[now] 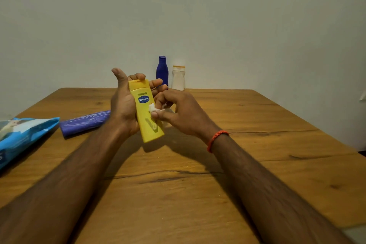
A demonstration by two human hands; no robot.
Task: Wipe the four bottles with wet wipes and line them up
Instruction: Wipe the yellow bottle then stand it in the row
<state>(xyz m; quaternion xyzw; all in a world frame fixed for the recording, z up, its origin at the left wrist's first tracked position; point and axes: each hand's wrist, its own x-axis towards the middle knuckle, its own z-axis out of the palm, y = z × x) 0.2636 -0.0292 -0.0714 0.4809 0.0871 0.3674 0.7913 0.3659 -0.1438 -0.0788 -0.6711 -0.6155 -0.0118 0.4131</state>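
My left hand (122, 103) grips a yellow Vaseline bottle (145, 111) above the middle of the wooden table (198, 174), cap pointing away from me. My right hand (178, 112) pinches a small white wet wipe (154, 108) against the bottle's front, just below the blue label. A dark blue bottle (162, 71) and a white bottle (178, 78) stand upright side by side at the table's far edge by the wall. A purple tube-like bottle (85, 123) lies on its side at the left, partly hidden behind my left wrist.
A blue wet-wipe pack (21, 136) lies at the table's left edge. A pale wall runs right behind the far edge. An orange thread band (216, 138) circles my right wrist.
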